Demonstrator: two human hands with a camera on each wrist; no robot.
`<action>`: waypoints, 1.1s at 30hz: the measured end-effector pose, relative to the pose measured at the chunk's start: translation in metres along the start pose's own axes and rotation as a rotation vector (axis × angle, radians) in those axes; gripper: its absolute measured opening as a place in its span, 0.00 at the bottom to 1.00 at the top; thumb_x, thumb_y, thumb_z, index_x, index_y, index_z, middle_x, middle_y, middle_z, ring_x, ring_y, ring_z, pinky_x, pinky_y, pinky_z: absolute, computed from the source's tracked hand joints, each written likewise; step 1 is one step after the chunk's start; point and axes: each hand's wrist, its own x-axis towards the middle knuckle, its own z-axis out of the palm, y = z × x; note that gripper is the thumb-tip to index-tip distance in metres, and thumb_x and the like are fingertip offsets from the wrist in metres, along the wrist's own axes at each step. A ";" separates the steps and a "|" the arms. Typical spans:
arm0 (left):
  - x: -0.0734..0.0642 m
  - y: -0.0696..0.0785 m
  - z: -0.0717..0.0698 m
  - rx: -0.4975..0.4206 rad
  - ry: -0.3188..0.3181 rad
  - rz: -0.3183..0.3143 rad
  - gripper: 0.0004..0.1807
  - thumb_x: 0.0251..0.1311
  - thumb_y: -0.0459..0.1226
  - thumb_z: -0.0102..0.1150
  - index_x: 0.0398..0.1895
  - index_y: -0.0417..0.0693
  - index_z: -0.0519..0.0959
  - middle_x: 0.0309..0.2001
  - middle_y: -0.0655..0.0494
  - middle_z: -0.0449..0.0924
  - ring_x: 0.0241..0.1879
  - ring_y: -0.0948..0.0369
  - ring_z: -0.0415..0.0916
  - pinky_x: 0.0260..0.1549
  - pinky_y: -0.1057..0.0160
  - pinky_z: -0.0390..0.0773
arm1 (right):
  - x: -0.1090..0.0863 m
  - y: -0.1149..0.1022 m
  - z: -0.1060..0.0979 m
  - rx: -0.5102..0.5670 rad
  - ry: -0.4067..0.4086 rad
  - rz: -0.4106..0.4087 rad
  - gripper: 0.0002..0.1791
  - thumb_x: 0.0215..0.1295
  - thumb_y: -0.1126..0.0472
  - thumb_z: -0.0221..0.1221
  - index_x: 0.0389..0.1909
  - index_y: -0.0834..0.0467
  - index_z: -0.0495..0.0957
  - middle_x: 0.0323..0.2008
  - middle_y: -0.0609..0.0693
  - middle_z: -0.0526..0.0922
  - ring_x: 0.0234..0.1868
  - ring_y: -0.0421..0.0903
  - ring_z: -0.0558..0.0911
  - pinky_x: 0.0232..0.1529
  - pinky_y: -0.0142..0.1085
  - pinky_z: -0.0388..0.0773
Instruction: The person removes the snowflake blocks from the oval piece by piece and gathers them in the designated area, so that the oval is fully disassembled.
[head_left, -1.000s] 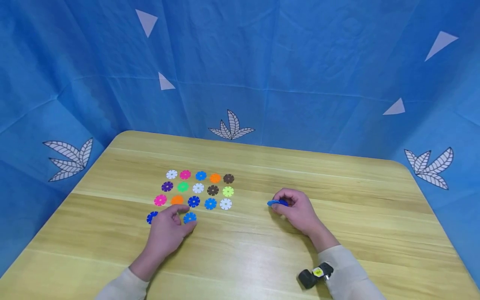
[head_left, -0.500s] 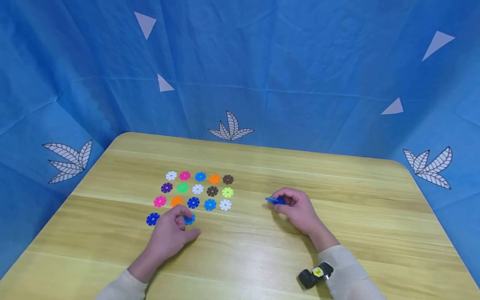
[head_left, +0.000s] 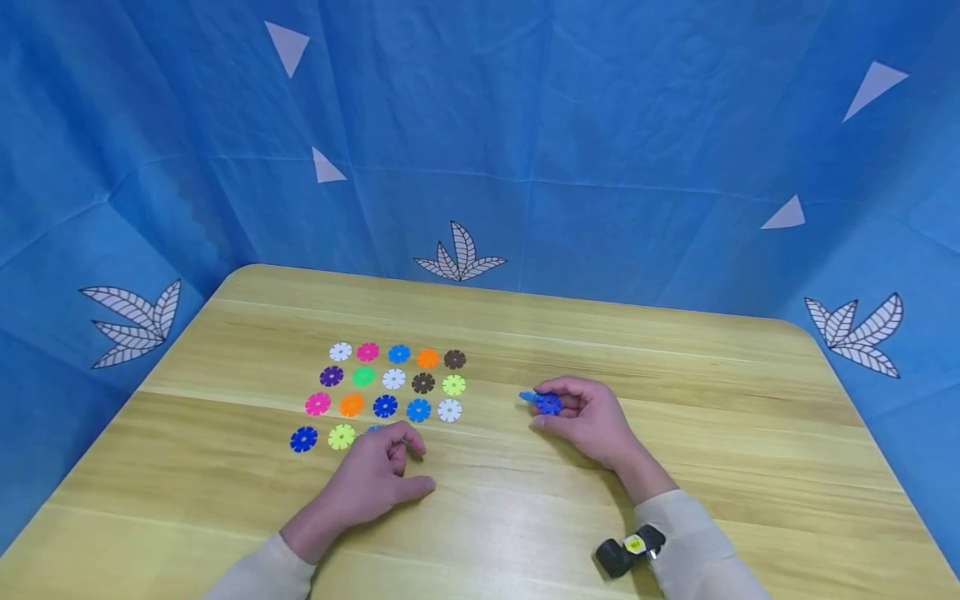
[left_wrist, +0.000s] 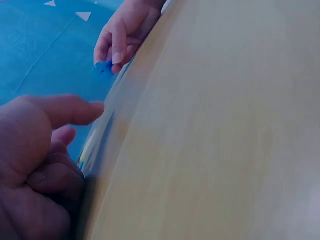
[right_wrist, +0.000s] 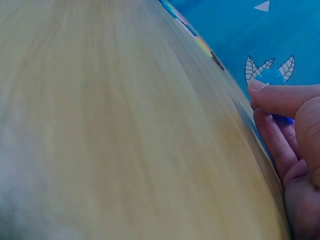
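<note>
My right hand [head_left: 590, 418] pinches a dark blue snowflake disc [head_left: 550, 404] and a light blue snowflake disc [head_left: 528, 397] between thumb and fingers, close over the table's middle. The two discs stand at an angle to each other, edges meeting. In the right wrist view the light blue disc [right_wrist: 271, 76] shows past the fingertips. My left hand [head_left: 378, 472] holds nothing; its thumb is apart from the bent forefinger. It hovers at the near row of discs, partly covering a light blue disc [head_left: 374, 430]. Beside that lie a yellow-green disc [head_left: 341, 437] and a dark blue disc [head_left: 303, 439].
Several more flat notched discs lie in rows at left, among them a white disc [head_left: 450, 410], an orange disc [head_left: 352, 405] and a brown disc [head_left: 454, 359]. Blue cloth [head_left: 600, 167] hangs behind the wooden table [head_left: 675, 358]. A black device [head_left: 617, 557] sits by the right sleeve.
My left hand has moved right, away from the near row, uncovering the yellow-green disc. My right hand has turned the joined discs so the dark blue one faces up more.
</note>
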 end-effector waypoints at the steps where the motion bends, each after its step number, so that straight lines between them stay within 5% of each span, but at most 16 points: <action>1: 0.001 0.001 0.002 -0.001 -0.013 0.010 0.19 0.45 0.34 0.79 0.37 0.48 0.78 0.17 0.63 0.61 0.18 0.67 0.59 0.36 0.60 0.74 | 0.000 0.000 0.000 -0.011 0.006 0.011 0.21 0.51 0.72 0.74 0.47 0.65 0.82 0.38 0.58 0.86 0.38 0.48 0.86 0.39 0.35 0.82; 8: 0.007 0.012 0.024 0.005 -0.119 0.073 0.18 0.47 0.36 0.78 0.38 0.49 0.77 0.17 0.66 0.62 0.18 0.68 0.59 0.26 0.63 0.72 | -0.001 -0.003 0.000 -0.005 0.023 0.065 0.23 0.48 0.69 0.77 0.44 0.64 0.79 0.35 0.57 0.85 0.32 0.42 0.81 0.35 0.31 0.80; 14: 0.020 0.022 0.043 -0.027 -0.137 0.093 0.15 0.55 0.38 0.73 0.42 0.48 0.78 0.18 0.65 0.64 0.18 0.68 0.61 0.24 0.64 0.71 | -0.002 -0.003 0.001 -0.053 0.030 0.044 0.22 0.46 0.69 0.78 0.42 0.64 0.82 0.36 0.56 0.86 0.36 0.48 0.85 0.39 0.36 0.82; 24: 0.049 0.034 0.069 -0.007 0.026 0.110 0.16 0.64 0.36 0.63 0.54 0.44 0.75 0.18 0.62 0.68 0.16 0.67 0.62 0.17 0.67 0.67 | -0.001 -0.004 0.002 -0.090 -0.008 -0.017 0.22 0.44 0.68 0.79 0.43 0.62 0.85 0.34 0.55 0.85 0.35 0.50 0.83 0.37 0.36 0.81; 33: 0.072 0.042 0.084 -0.024 0.087 0.188 0.08 0.65 0.32 0.62 0.46 0.45 0.81 0.14 0.64 0.63 0.13 0.69 0.56 0.13 0.70 0.57 | -0.002 -0.004 0.001 -0.053 -0.050 -0.044 0.21 0.46 0.70 0.77 0.43 0.64 0.84 0.33 0.57 0.85 0.33 0.50 0.84 0.36 0.37 0.82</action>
